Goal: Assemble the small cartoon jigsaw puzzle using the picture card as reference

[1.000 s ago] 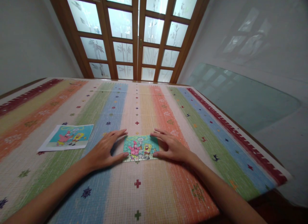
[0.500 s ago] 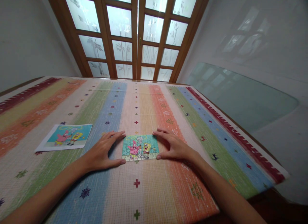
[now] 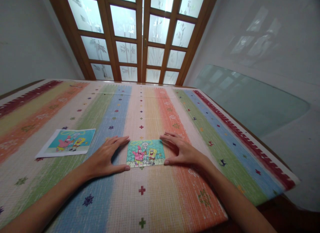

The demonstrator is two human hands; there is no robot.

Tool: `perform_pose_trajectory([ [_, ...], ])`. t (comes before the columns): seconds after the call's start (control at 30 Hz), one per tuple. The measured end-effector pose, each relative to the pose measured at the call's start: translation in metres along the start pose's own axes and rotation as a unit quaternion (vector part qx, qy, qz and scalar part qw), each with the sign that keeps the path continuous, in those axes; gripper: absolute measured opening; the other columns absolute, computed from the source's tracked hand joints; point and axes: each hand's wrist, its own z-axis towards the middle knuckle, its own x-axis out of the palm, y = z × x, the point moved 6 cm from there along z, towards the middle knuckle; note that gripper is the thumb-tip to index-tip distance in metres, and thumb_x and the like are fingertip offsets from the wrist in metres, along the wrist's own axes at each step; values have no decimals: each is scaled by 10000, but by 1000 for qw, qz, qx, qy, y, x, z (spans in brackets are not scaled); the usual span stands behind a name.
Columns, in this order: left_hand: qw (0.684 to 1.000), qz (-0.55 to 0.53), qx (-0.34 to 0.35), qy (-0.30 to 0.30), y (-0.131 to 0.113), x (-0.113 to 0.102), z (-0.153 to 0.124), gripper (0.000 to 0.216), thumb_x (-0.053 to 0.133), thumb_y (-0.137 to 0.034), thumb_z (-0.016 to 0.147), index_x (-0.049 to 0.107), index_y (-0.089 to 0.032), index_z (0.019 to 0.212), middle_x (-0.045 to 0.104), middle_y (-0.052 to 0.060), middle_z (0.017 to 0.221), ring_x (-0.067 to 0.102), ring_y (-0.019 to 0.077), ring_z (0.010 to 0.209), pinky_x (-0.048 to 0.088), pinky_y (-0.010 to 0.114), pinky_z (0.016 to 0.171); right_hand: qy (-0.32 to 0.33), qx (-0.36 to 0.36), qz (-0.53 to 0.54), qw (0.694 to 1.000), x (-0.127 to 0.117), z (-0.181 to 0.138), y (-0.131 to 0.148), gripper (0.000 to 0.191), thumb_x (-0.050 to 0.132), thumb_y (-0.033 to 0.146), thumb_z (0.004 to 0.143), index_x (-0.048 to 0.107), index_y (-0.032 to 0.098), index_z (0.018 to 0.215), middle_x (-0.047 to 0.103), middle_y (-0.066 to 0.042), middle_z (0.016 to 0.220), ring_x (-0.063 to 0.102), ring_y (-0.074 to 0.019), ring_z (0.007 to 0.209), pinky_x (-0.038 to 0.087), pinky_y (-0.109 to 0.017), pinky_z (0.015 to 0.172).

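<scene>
A small assembled jigsaw puzzle (image 3: 145, 153) lies flat on the striped tablecloth, with a pink starfish, a yellow sponge figure and a pale figure on a turquoise ground. My left hand (image 3: 106, 158) rests on the cloth at its left side, thumb by the lower left corner and fingertips by the upper left one. On the opposite side is my right hand (image 3: 183, 151), its thumb and fingers spread around the right edge. Both hands are open in a C shape. Whether the fingertips press on the puzzle's edges is hard to tell.
A printed picture (image 3: 71, 143) with the same cartoon scene lies left of my left hand. The striped tablecloth (image 3: 142, 206) covers the table. Beyond the far edge stand wooden doors with frosted panes (image 3: 126, 52). A glass panel (image 3: 250, 96) is on the right wall.
My right hand has shifted slightly right, its thumb and fingertips a little farther from the puzzle's middle. The left hand and the puzzle look unmoved.
</scene>
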Motion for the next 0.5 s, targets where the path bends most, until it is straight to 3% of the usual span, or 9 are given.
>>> perform_pose_trajectory([
  [0.13,1000,9,3,3,0,-1,-1,883,704,-662,861,376,-242,1565,527,166,1546,528,389,1385,407,591,1155,9,0,-11,1000,-3,-1,-3,981,930,496,696,515,191,1531,502,-201,1554,366,-396,1513,381,-613,1210],
  [0.5,1000,14,-6,16,-1,1,-2,863,681,-643,875,388,-213,1564,530,162,1547,509,400,1399,387,620,1168,10,-45,-10,999,3,2,1,962,941,458,692,515,237,1526,562,-167,1487,416,-379,1468,414,-592,1183],
])
